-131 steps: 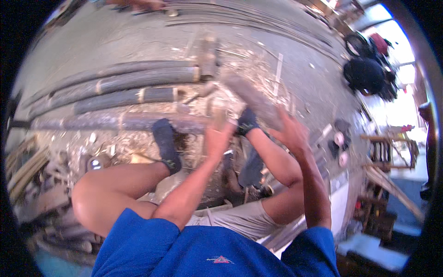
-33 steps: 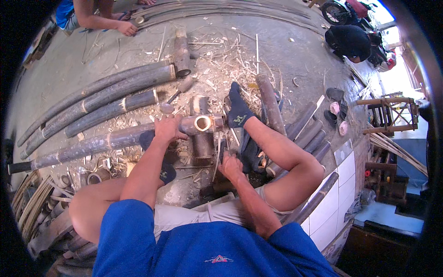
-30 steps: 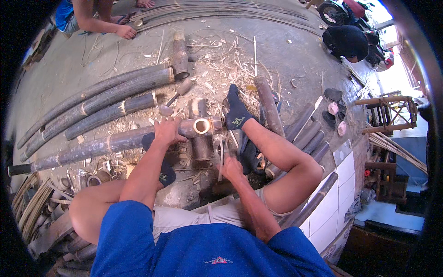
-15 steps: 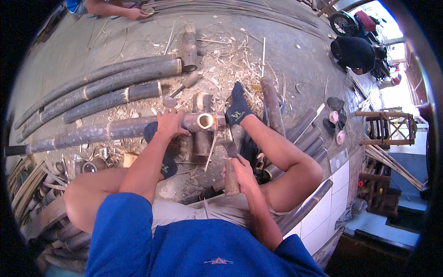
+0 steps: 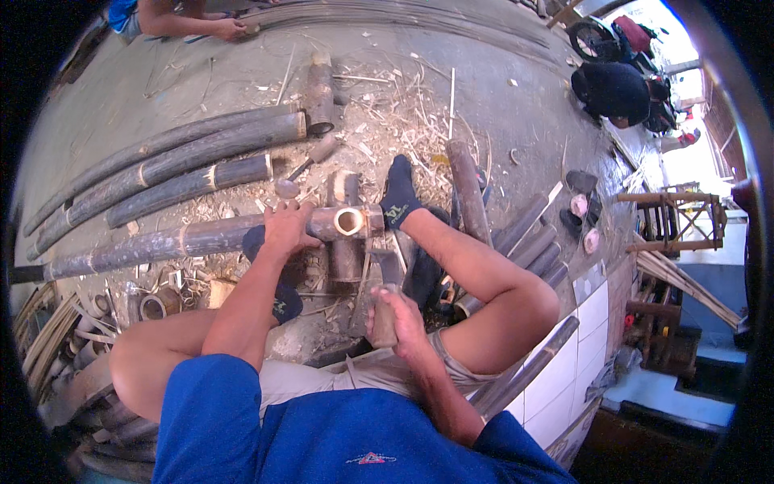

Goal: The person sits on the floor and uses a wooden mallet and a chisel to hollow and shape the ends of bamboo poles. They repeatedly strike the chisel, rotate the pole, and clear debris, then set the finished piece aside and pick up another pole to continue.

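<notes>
A long dark bamboo pole runs from the far left to the middle, with a round hole of pale cut rim near its right end. My left hand lies over the pole left of that hole, fingers wrapped over it. Under the pole's right end, a short thick bamboo piece lies crosswise. My right hand is closed around the thick wooden handle of a broad-bladed knife, held just below the pole's end with the blade pointing away from me. The blade is apart from the pole.
Several bamboo poles lie at the left beyond mine. Wooden-handled tools rest among shavings. My socked foot is beside the pole's end. Upright and stacked bamboo lies at right. One person's hand shows far left; another person crouches far right.
My right hand has moved slightly left and nearer to me with the knife. The view has shifted a little; my left hand stays on the bamboo pole.
</notes>
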Demonstrator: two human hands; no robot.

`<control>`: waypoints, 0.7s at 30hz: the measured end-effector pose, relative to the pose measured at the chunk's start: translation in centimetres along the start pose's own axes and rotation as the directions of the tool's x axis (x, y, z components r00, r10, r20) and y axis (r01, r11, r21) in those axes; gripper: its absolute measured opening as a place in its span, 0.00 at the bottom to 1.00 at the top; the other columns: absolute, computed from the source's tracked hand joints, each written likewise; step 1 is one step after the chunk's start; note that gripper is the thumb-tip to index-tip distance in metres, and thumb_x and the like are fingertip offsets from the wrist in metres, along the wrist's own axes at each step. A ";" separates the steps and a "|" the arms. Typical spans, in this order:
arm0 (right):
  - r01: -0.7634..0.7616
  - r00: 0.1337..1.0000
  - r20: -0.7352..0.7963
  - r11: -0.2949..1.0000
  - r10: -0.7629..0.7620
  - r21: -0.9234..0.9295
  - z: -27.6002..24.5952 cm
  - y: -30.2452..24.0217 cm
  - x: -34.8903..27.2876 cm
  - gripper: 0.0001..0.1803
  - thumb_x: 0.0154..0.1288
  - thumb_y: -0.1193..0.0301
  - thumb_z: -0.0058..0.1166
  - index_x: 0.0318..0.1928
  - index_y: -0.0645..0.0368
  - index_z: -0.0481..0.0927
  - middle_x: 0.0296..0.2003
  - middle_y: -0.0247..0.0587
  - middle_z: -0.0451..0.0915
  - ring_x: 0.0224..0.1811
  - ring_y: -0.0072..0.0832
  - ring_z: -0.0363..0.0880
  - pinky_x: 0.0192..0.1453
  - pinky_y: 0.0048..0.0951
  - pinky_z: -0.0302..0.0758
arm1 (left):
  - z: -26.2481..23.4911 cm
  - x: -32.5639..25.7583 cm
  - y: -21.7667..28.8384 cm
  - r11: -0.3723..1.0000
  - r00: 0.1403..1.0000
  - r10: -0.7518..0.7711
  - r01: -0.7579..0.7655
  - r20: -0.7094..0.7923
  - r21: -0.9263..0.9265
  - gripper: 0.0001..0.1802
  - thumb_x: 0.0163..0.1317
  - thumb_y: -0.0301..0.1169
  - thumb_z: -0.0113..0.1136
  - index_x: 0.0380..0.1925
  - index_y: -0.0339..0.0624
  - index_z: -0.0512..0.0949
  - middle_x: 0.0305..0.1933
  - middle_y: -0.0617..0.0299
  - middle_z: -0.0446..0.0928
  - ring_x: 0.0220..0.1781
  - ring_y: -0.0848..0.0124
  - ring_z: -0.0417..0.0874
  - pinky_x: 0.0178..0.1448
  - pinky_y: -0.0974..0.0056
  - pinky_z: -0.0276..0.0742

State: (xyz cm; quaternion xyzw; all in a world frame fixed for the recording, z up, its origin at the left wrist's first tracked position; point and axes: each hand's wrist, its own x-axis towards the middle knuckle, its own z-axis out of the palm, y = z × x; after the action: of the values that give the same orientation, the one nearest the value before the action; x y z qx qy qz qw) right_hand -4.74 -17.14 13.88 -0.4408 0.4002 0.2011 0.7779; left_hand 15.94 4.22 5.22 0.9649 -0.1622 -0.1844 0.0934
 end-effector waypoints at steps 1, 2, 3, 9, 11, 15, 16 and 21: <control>0.041 0.999 -0.013 0.999 -0.041 -0.026 0.0 0.0 0.4 0.18 0.69 0.60 0.59 0.52 0.56 0.76 0.31 0.39 0.78 0.27 0.32 0.79 0.32 0.35 0.80 | 0.0 0.0 0.0 1.000 1.000 -0.004 0.003 0.018 0.017 0.54 0.36 0.58 0.83 0.67 0.60 0.73 0.65 0.54 0.77 0.70 0.51 0.73 0.71 0.33 0.63; 0.119 0.993 -0.013 0.989 -0.120 -0.086 -0.1 -0.2 0.8 0.16 0.68 0.65 0.59 0.51 0.58 0.75 0.30 0.39 0.78 0.26 0.29 0.78 0.31 0.33 0.79 | -0.1 0.1 0.0 1.000 1.000 0.007 -0.008 0.017 0.016 0.54 0.36 0.58 0.83 0.67 0.59 0.73 0.65 0.54 0.76 0.70 0.51 0.73 0.71 0.34 0.63; 0.165 0.984 -0.038 0.974 -0.173 -0.154 -0.2 -0.4 1.2 0.15 0.68 0.66 0.58 0.51 0.58 0.75 0.30 0.38 0.78 0.26 0.29 0.78 0.31 0.33 0.79 | -0.1 0.1 0.0 1.000 1.000 0.014 -0.015 0.016 0.008 0.54 0.36 0.58 0.83 0.67 0.59 0.73 0.66 0.54 0.76 0.70 0.51 0.73 0.71 0.34 0.63; 0.281 0.951 -0.046 0.917 -0.306 -0.284 0.2 -1.5 1.7 0.12 0.66 0.74 0.56 0.50 0.57 0.74 0.29 0.36 0.77 0.26 0.27 0.78 0.31 0.31 0.79 | 0.2 -0.6 0.4 0.999 0.999 0.042 -0.042 -0.028 0.002 0.56 0.37 0.61 0.81 0.68 0.55 0.71 0.67 0.53 0.75 0.70 0.52 0.74 0.72 0.36 0.61; 0.279 0.959 -0.005 0.951 -0.282 -0.136 1.3 -1.4 2.1 0.13 0.66 0.74 0.57 0.50 0.56 0.74 0.28 0.35 0.76 0.25 0.27 0.78 0.29 0.32 0.79 | 0.5 -0.7 0.9 0.997 0.993 0.079 -0.080 -0.085 -0.011 0.57 0.38 0.63 0.79 0.69 0.54 0.70 0.66 0.53 0.75 0.69 0.53 0.74 0.72 0.36 0.62; 0.180 0.984 0.005 0.982 -0.180 -0.051 3.9 -0.8 4.6 0.14 0.66 0.74 0.57 0.51 0.52 0.73 0.27 0.35 0.76 0.22 0.28 0.77 0.25 0.33 0.77 | 0.7 0.7 2.0 0.976 0.977 0.212 -0.213 -0.036 -0.034 0.57 0.39 0.64 0.78 0.68 0.51 0.69 0.66 0.52 0.76 0.69 0.52 0.74 0.68 0.39 0.69; 0.193 0.981 -0.010 0.979 -0.194 -0.063 4.6 -0.5 5.4 0.13 0.66 0.73 0.58 0.50 0.51 0.73 0.27 0.34 0.75 0.21 0.28 0.76 0.23 0.34 0.75 | 0.7 1.2 2.2 0.971 0.972 0.235 -0.235 -0.011 -0.052 0.56 0.39 0.64 0.78 0.67 0.49 0.70 0.64 0.51 0.77 0.68 0.51 0.75 0.68 0.41 0.70; 0.158 0.985 -0.085 0.986 -0.153 0.051 7.3 1.1 8.1 0.11 0.67 0.71 0.57 0.47 0.50 0.72 0.27 0.34 0.74 0.21 0.28 0.76 0.23 0.35 0.75 | 0.2 3.0 2.7 0.946 0.952 0.295 -0.279 0.082 -0.164 0.55 0.39 0.65 0.78 0.63 0.43 0.71 0.60 0.46 0.78 0.63 0.49 0.79 0.63 0.48 0.76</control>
State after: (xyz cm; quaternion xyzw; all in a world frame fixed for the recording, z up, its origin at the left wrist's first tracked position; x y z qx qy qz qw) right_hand 2.64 -10.68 9.00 -0.4559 0.4015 0.1102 0.7867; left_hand 17.77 0.62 4.70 0.9099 -0.2914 -0.2312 0.1833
